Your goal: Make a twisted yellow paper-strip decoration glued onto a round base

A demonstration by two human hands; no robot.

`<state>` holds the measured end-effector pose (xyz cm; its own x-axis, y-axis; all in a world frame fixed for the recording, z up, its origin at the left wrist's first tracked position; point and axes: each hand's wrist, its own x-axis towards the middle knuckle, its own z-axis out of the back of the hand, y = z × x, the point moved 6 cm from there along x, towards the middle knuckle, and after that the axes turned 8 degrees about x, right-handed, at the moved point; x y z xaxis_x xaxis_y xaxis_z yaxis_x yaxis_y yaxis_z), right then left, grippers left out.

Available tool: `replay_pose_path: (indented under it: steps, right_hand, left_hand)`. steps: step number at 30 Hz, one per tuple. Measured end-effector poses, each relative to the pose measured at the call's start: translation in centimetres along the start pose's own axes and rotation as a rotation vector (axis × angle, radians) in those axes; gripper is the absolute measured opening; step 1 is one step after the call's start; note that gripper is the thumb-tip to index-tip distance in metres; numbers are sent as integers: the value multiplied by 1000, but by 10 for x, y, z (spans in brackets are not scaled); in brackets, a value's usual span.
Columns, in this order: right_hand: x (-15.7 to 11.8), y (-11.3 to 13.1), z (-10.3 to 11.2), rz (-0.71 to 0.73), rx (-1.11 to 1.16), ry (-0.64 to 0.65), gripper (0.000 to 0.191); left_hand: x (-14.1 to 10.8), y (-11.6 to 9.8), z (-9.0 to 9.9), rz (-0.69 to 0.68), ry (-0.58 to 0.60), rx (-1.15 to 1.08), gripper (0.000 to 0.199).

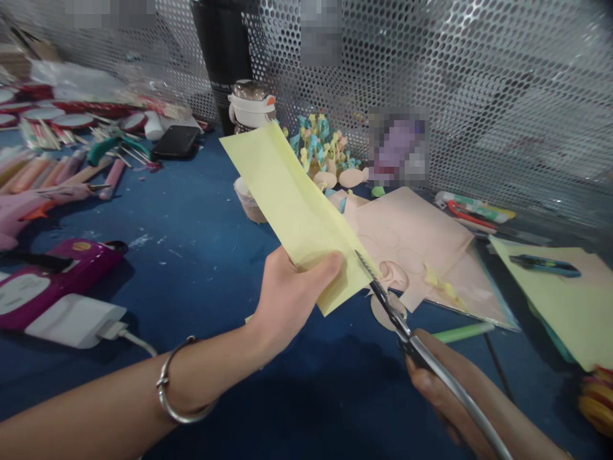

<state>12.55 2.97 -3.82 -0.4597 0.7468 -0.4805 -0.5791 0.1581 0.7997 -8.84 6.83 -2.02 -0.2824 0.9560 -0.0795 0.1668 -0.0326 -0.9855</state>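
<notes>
Yellow paper (282, 198) pinched in your left hand (287, 297), held up over the blue table (182, 255); your right hand (464, 374) grips the scissors (402, 329), blades at the paper's right edge; peach sheets (416, 217) lie beyond.

Purple power strip (96, 273), white charger (71, 322), tall black bottle (223, 57) before perforated metal panel (460, 76)

Paper strip (292, 198) above the worktable (186, 262), scissors (393, 315) at the strip's right edge.
Over on the person's left, a glue gun (36, 206) lies behind a power strip (96, 265); at the back, a lidded cup (253, 105) stands before a tall bottle (223, 57); farther right, a cutter knife (544, 265) lies on a paper stack (569, 313).
</notes>
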Motion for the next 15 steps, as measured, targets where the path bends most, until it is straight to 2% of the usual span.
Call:
replay_pose_path:
  steps: [5, 9, 15]
  right_hand:
    - [2, 7, 4, -11, -5, -62, 43]
    - [3, 9, 4, 3, -18, -42, 46]
    - [3, 11, 3, 103, -32, -23, 41]
  left_hand:
    - [1, 0, -1, 4, 12, -3, 19]
    - [1, 0, -1, 1, 19, -5, 19]
    - [-1, -1, -3, 2, 46, -2, 21]
